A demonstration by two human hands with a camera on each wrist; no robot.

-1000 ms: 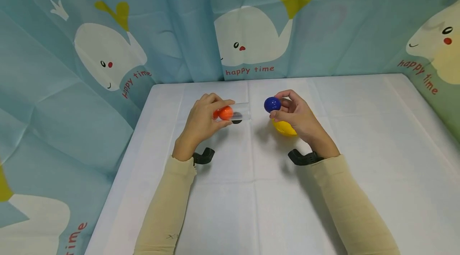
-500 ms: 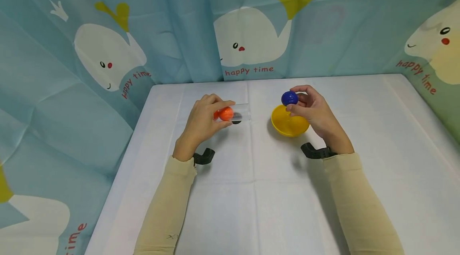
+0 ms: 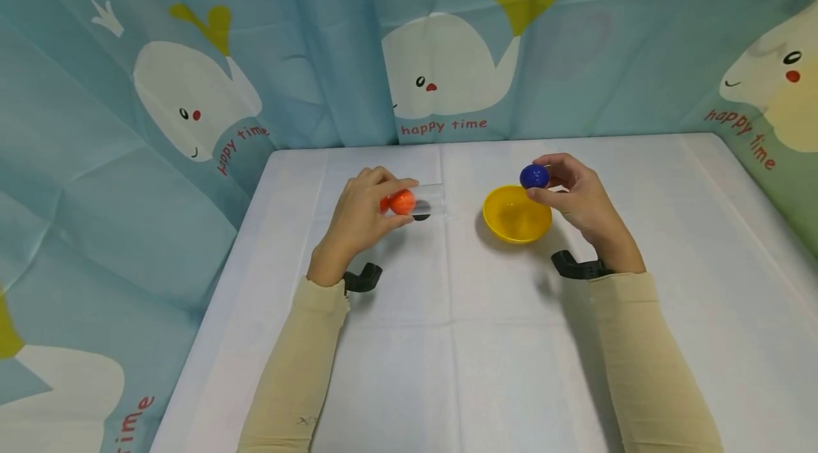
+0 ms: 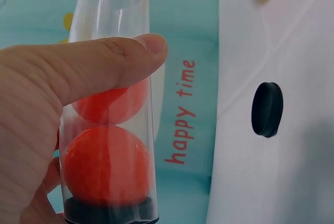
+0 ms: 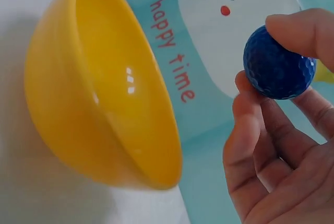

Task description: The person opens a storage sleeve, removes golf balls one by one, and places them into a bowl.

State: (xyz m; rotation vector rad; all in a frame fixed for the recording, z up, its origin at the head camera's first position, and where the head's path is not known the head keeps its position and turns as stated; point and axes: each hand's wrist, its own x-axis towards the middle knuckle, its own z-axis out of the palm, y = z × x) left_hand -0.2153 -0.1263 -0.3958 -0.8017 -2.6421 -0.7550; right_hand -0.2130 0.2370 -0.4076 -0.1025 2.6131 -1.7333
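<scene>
My left hand (image 3: 361, 215) grips a clear plastic tube (image 4: 112, 4) with two orange balls (image 4: 107, 164) inside. A black cap closes the tube's bottom end, and its other end shows no cap. In the head view the tube lies sideways, that end pointing right. Between thumb and fingertips, my right hand (image 3: 584, 201) pinches a dark blue dimpled golf ball (image 5: 279, 65). It holds the ball above the right rear rim of a yellow bowl (image 3: 516, 219). The bowl's visible inside holds nothing.
A loose black cap (image 4: 267, 109) lies on the white-covered table (image 3: 396, 382), partly behind the tube in the head view. A blue curtain (image 3: 319, 48) with whale prints hangs behind and at the left of the table.
My right hand has moved to the right with the blue golf ball, from left of the bowl across to its right side, uncovering the bowl. The left hand and tube stay put.
</scene>
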